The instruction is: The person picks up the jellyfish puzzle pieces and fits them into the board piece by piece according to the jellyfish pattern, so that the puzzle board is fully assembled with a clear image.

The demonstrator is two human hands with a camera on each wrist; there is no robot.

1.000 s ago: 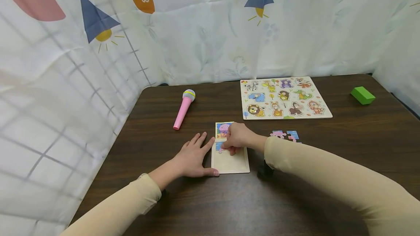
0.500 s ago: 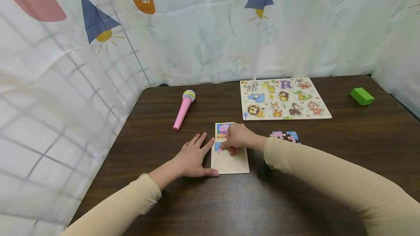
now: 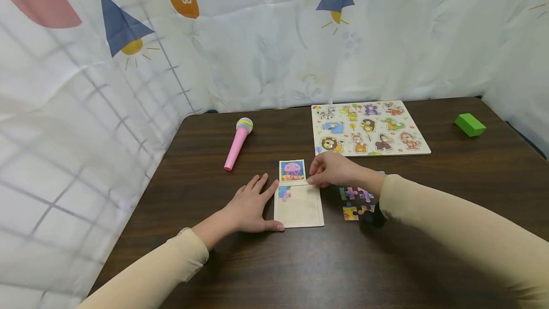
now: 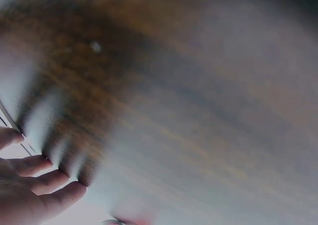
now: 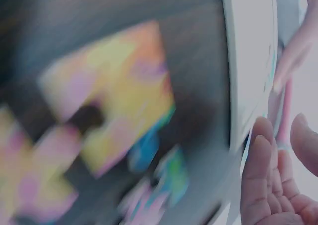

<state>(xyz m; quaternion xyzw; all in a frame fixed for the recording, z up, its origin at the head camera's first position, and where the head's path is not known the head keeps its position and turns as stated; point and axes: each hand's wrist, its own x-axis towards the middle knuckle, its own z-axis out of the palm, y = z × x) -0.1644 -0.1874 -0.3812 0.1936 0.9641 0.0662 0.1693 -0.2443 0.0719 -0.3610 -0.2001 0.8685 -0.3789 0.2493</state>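
My left hand lies with fingers spread on the dark table, thumb and fingertips touching the left edge of a pale wooden puzzle board. One blue-and-pink jigsaw piece sits in the board's upper left corner. Above the recess, the board shows a small picture of a pink octopus. Just right of that picture hovers my right hand; its thumb and fingers stand apart, holding nothing in the right wrist view. Loose jigsaw pieces, among them a yellow one, lie under and beside my right wrist, partly hidden.
A large animal puzzle board lies at the back of the table. A pink toy microphone is at the back left, and a green block at the far right. A patterned curtain hangs behind the table.
My right hand has come off the corner piece and moved right, uncovering the octopus picture and the piece. The left hand has stayed in place at the board's edge.
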